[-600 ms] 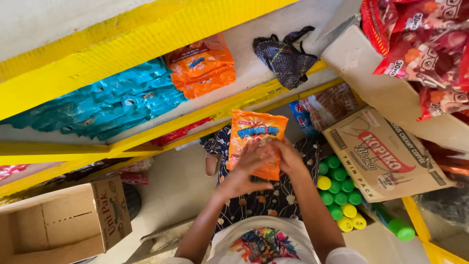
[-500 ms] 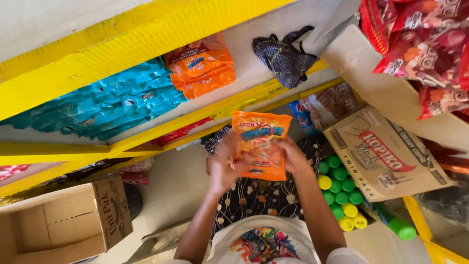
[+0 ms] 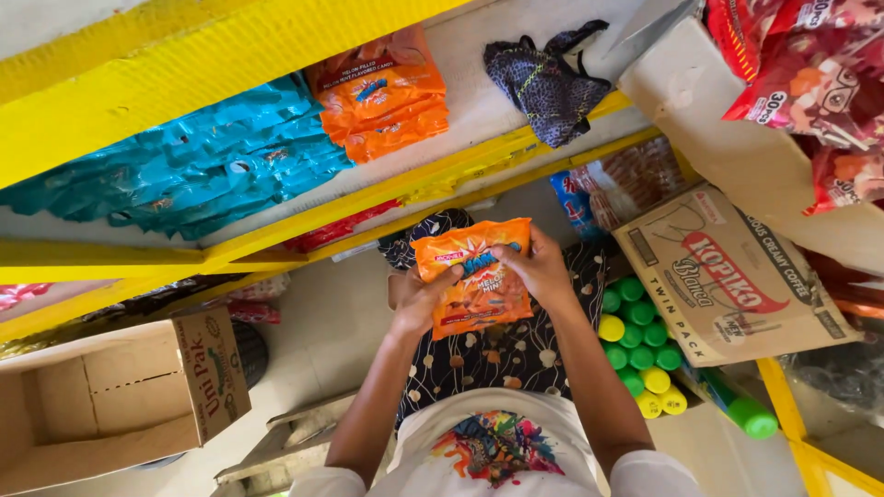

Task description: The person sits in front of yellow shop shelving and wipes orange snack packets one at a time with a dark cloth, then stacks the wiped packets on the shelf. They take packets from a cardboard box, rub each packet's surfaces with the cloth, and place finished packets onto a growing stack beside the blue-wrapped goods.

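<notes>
Both my hands hold one orange snack packet (image 3: 474, 276) up in front of me. My left hand (image 3: 422, 299) grips its lower left edge. My right hand (image 3: 537, 265) pinches its upper right edge. Above the packet runs a yellow-edged shelf (image 3: 304, 216). On that shelf lies a stack of matching orange packets (image 3: 382, 97), beside a long row of blue packets (image 3: 193, 170).
A dark patterned cloth bag (image 3: 548, 78) lies on the shelf to the right. An open cardboard box (image 3: 120, 400) stands at lower left, a printed carton (image 3: 732, 281) at right with green and yellow capped bottles (image 3: 640, 340) beside it. Red packets (image 3: 810, 83) hang at upper right.
The packet has been lowered a little and both hands have shifted their grip on it, the left hand now at its lower edge.
</notes>
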